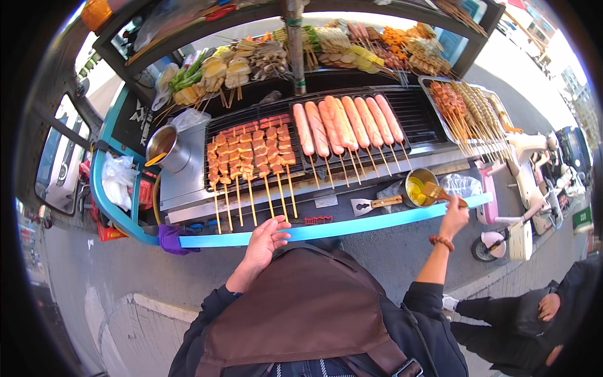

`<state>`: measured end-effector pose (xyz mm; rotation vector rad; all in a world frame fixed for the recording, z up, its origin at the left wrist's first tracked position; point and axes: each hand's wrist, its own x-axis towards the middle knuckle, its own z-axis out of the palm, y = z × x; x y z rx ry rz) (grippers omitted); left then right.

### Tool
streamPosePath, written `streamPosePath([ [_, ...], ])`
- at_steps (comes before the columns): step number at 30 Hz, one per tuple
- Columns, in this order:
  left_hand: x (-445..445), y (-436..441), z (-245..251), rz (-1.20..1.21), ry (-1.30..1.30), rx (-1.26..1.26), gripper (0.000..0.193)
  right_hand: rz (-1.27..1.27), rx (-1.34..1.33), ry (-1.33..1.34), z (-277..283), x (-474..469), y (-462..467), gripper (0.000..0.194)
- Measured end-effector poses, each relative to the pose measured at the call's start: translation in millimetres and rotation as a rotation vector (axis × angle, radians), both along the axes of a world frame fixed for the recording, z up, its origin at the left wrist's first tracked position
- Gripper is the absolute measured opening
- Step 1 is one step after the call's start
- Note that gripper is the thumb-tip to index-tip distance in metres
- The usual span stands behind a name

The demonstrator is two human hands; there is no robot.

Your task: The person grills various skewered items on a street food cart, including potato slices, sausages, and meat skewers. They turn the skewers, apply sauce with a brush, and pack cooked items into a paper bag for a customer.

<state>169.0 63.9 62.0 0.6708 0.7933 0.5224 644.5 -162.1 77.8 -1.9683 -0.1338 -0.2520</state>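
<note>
My right hand grips a wooden-handled brush, its head at the mouth of a metal pot of yellow liquid. My left hand, fingers apart and holding nothing, is at the blue rail, just below the stick ends. Several skewers of meat cubes lie on the left of the grill. Right of them, several scored sausages on sticks rest on a dark rack. A metal scraper with a wooden handle lies left of the pot.
A steel pot of brown sauce stands at the left. Raw skewers fill a tray at the right, and vegetable skewers line the back. A purple cloth is on the rail. A person stands at lower right, near parked scooters.
</note>
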Motion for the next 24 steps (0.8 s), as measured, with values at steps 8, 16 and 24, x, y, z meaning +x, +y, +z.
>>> streamPosePath([
  [8,7,-1,8,-0.01,-0.092,0.012,0.042,0.386,0.861,0.207,103,-62,93,0.015],
  [16,14,1,11,-0.005,-0.017,0.054,0.036,0.975,0.393,0.482,91,-197,268,0.016],
  [24,6,-2,1,0.005,-0.132,0.024,0.044,0.985,0.108,0.301,94,-211,330,0.019],
])
